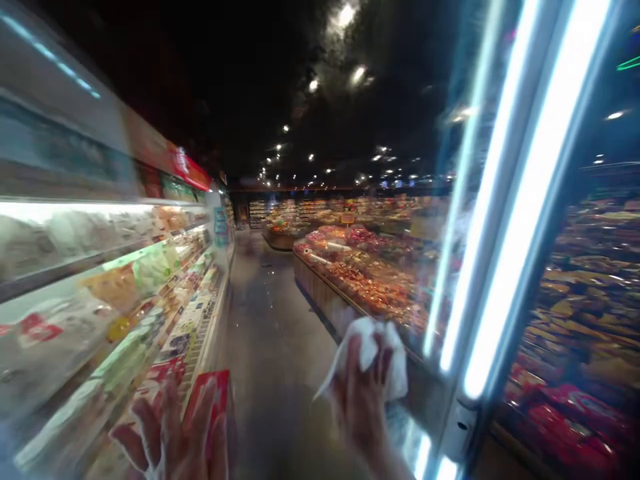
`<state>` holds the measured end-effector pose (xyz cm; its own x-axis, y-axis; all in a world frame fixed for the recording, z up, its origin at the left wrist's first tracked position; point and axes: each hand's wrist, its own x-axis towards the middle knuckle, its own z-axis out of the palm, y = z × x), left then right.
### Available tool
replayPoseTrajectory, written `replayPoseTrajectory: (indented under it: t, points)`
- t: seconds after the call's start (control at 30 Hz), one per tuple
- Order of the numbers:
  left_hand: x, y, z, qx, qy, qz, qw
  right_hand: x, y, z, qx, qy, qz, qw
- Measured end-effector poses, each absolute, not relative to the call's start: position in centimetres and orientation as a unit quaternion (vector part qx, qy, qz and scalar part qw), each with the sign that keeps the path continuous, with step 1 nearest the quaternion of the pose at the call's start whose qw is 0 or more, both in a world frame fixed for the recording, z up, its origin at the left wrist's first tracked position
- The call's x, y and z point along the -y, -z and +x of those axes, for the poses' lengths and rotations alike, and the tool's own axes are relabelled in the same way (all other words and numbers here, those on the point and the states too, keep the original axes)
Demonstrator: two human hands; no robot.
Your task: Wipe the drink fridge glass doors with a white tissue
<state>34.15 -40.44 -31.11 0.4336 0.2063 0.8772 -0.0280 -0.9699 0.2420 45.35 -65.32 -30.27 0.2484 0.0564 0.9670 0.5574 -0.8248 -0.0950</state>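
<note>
Supermarket aisle, viewed from head height and strongly blurred at the edges. Overhead: dark ceiling [310, 87] with small spotlights. Left side: long refrigerated display case [100, 267] with lit shelves of packaged goods; individual labels are unreadable. Centre: grey floor [270, 347] running away to far shelving. Right of the floor: island display of loose, mostly orange-red foods [360, 280] in a wood-faced base. Far right: glass door [425, 400] of a chilled cabinet, with bright light strips [520, 200] along its frame and stacked packs [565, 320] behind it, many of them red low down.

Right hand [360, 393] is raised before the lower part of the glass door, near its pale metal fitting [457, 433]. Its fingers [353, 363] are curled and pinch a crumpled white cloth [373, 353], possibly paper towel, which bunches above and behind the hand. Cloth lies against or just beside the glass; exact contact cannot be told.

Left hand [170, 433] is low in the frame at the foot of the left case, just beside a red package [223, 400]. Its fingers [173, 407] are spread and hold nothing visible. A thin white strip [153, 460] lies at the hand's lower edge; what it is cannot be told.
</note>
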Motion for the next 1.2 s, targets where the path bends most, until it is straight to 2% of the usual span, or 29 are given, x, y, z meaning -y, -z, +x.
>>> replayPoseTrajectory:
  t: [0.13, 0.2, 0.33, 0.4, 0.5, 0.57, 0.77, 0.83, 1.0, 1.2]
  points:
    - [37.0, 29.8, 32.6, -0.067, -0.55, 0.83, 0.069, 63.9, 22.9, 45.5, 0.12, 0.6, -0.735, 0.292]
    - [35.6, 29.4, 31.4, -0.069, -0.559, 0.825, 0.046, 60.5, 23.4, 43.7, 0.152, 0.597, -0.742, 0.266]
    - [33.1, 28.4, 28.3, -0.069, -0.571, 0.817, 0.033, 52.4, 26.8, 37.8, 0.314, 0.581, -0.739, 0.13]
    - [31.7, 27.5, 26.8, -0.063, -0.574, 0.815, 0.042, 49.7, 24.8, 35.9, 0.336, 0.586, -0.73, 0.11]
    - [29.4, 26.2, 25.6, -0.057, -0.587, 0.807, 0.039, 47.1, 18.2, 34.9, 0.293, 0.605, -0.725, 0.153]
    - [28.0, 25.6, 25.3, -0.059, -0.595, 0.801, 0.03, 45.5, 15.7, 34.6, 0.288, 0.613, -0.717, 0.167]
    - [24.7, 25.1, 25.2, -0.068, -0.613, 0.786, 0.031, 40.0, 21.3, 33.2, 0.424, 0.597, -0.664, 0.15]
    - [24.2, 24.9, 25.0, -0.058, -0.617, 0.784, 0.033, 38.7, 20.4, 32.8, 0.412, 0.602, -0.665, 0.16]
    - [24.2, 24.8, 24.7, -0.056, -0.595, 0.799, 0.065, 37.3, 13.5, 32.1, 0.347, 0.591, -0.709, 0.168]
    - [23.7, 25.5, 24.3, -0.052, -0.583, 0.808, 0.061, 37.3, 18.5, 32.2, 0.342, 0.595, -0.71, 0.158]
